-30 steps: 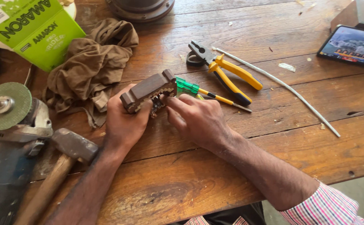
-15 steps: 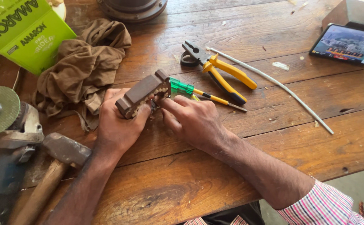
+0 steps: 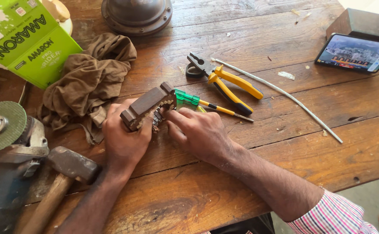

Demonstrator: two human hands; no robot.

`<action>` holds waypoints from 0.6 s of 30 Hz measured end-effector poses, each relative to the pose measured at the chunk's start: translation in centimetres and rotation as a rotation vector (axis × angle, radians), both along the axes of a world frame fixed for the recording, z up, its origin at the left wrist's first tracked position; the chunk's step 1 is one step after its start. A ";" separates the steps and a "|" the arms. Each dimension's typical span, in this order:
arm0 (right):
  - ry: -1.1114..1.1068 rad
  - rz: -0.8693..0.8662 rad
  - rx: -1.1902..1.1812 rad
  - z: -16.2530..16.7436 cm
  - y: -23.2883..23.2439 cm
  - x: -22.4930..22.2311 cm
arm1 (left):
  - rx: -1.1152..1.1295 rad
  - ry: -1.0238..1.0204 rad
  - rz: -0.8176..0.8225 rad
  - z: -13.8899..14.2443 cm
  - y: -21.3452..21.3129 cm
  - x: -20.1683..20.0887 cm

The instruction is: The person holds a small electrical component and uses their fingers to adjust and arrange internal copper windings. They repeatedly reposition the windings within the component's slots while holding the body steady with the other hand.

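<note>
Worn wooden planks make up the tabletop (image 3: 285,39), and near its middle the left hand (image 3: 126,138) grips a small brown block-like part (image 3: 148,106), fingers wrapped under and around it so it tilts up off the wood. The right hand (image 3: 198,132) meets it from the other side, its fingers pinched at the toothed end of the part, though what they hold there is too small to tell. Compared with a second ago the two hands sit in nearly the same grasp, the part raised a little more toward the camera, so the fiddling at that end looks to be ongoing rather than finished. Just behind lies a green-handled screwdriver (image 3: 198,102), then yellow pliers (image 3: 230,82) and a long thin rod (image 3: 285,95). A brown rag (image 3: 87,82), a hammer (image 3: 63,173), a grinder (image 3: 5,130), a green box (image 3: 24,39) and a phone (image 3: 354,52) lie farther out.
</note>
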State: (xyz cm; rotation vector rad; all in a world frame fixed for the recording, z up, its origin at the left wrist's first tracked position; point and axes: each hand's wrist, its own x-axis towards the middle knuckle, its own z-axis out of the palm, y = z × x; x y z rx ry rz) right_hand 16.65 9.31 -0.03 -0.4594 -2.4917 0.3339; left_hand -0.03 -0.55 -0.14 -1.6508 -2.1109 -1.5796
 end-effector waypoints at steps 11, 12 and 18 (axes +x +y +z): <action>0.004 0.013 -0.019 0.0 0.0 0.1 | -0.162 -0.309 -0.113 -0.6 0.1 -0.7; 0.001 0.009 -0.012 -0.1 0.0 0.0 | -0.123 -0.235 -0.133 -0.6 0.1 -0.8; -0.005 0.006 -0.012 -0.1 0.0 0.1 | -0.059 -0.049 -0.156 -0.3 0.3 -0.8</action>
